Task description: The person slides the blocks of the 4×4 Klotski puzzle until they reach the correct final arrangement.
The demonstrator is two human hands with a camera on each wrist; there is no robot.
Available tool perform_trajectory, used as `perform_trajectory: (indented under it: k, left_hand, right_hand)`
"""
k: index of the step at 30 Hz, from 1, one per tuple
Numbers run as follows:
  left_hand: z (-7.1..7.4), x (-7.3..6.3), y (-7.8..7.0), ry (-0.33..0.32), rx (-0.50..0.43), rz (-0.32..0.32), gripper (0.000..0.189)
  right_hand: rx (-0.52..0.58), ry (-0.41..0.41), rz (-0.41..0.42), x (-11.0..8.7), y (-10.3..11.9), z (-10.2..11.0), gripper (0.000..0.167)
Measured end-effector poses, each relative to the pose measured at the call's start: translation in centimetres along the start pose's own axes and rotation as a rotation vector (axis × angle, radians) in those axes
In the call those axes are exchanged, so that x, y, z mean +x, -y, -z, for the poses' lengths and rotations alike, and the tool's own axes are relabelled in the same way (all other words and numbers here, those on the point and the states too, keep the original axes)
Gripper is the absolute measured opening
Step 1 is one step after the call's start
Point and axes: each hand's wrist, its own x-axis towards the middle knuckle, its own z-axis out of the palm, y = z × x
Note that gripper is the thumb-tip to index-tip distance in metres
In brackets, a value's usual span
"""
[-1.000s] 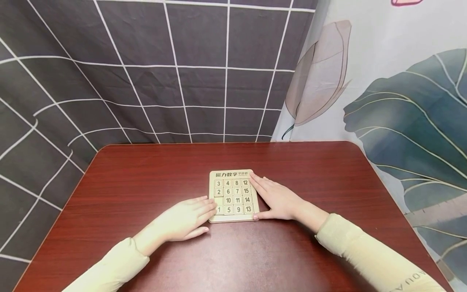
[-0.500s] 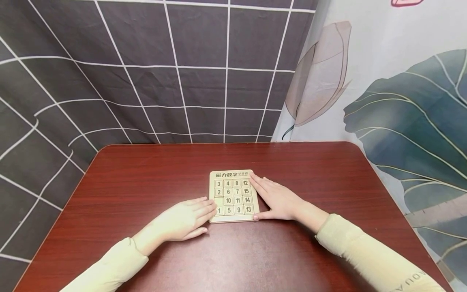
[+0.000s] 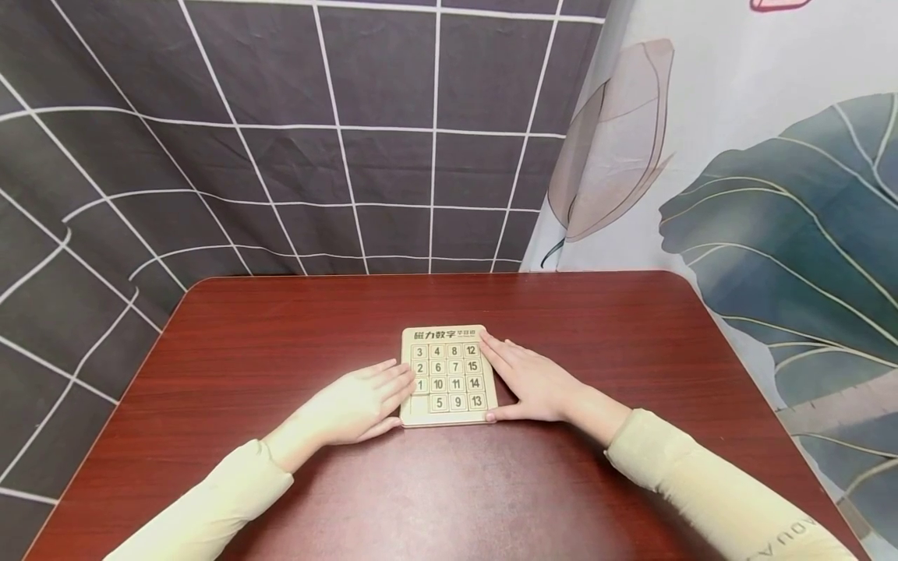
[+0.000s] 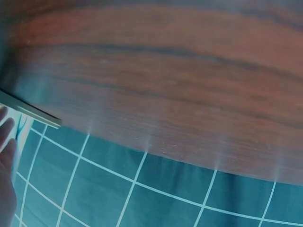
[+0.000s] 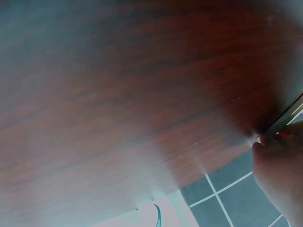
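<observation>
A pale wooden sliding number puzzle lies flat on the table, with rows of numbered tiles and dark lettering along its far edge. Straight fingers of my left hand reach over its left edge; their tips touch the tile marked 1, partly covering it. Below that tile is the vacant square. My right hand rests along the puzzle's right side, fingers extended to the far corner and thumb at the near corner. The left wrist view catches only the board's edge and some fingers.
The reddish-brown wooden table has rounded far corners. Behind it hangs a dark curtain with white grid lines. A white leaf-patterned curtain hangs on the right.
The 1 tile has slid up one square, away from the person, leaving the near-left corner square vacant. My left hand moved slightly forward with it. The right hand stayed put.
</observation>
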Motion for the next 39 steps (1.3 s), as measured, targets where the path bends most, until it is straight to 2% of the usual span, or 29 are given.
perform_trajectory:
  k: [4,8,13,18,23,31,35,39]
  left_hand:
    - [0.5,0.4,-0.1,-0.013,-0.048,0.002,0.059]
    - [0.9,1.1,-0.7,-0.03,-0.114,-0.05,0.059]
    - [0.8,1.5,-1.8,-0.021,-0.12,-0.11,0.057]
    - [0.6,1.3,-2.1,0.003,-0.114,-0.095,0.055]
    - [0.7,0.4,-2.0,0.011,-0.124,-0.068,0.054]
    - [1.1,-0.6,-1.8,-0.049,-0.159,-0.055,0.052]
    - [1.3,0.0,-1.7,-0.067,-0.171,-0.073,0.051]
    - [1.2,1.6,-1.9,-0.047,-0.172,-0.088,0.055]
  right_hand:
    - [0.005,0.007,-0.004,0.1,0.0,0.0,0.115]
    - [0.005,0.004,-0.003,0.2,0.0,-0.1,0.115]
    - [-0.004,-0.016,0.011,0.2,0.0,-0.1,0.114]
    - [-0.001,-0.001,-0.002,0.2,0.0,0.0,0.115]
    - [0.005,0.012,-0.008,0.2,0.0,-0.1,0.115]
    - [0.01,0.02,-0.013,0.1,-0.1,-0.1,0.115]
    - [0.01,0.014,-0.011,0.1,0.0,0.0,0.115]
    - [0.006,-0.002,-0.002,0.0,0.0,0.0,0.114]
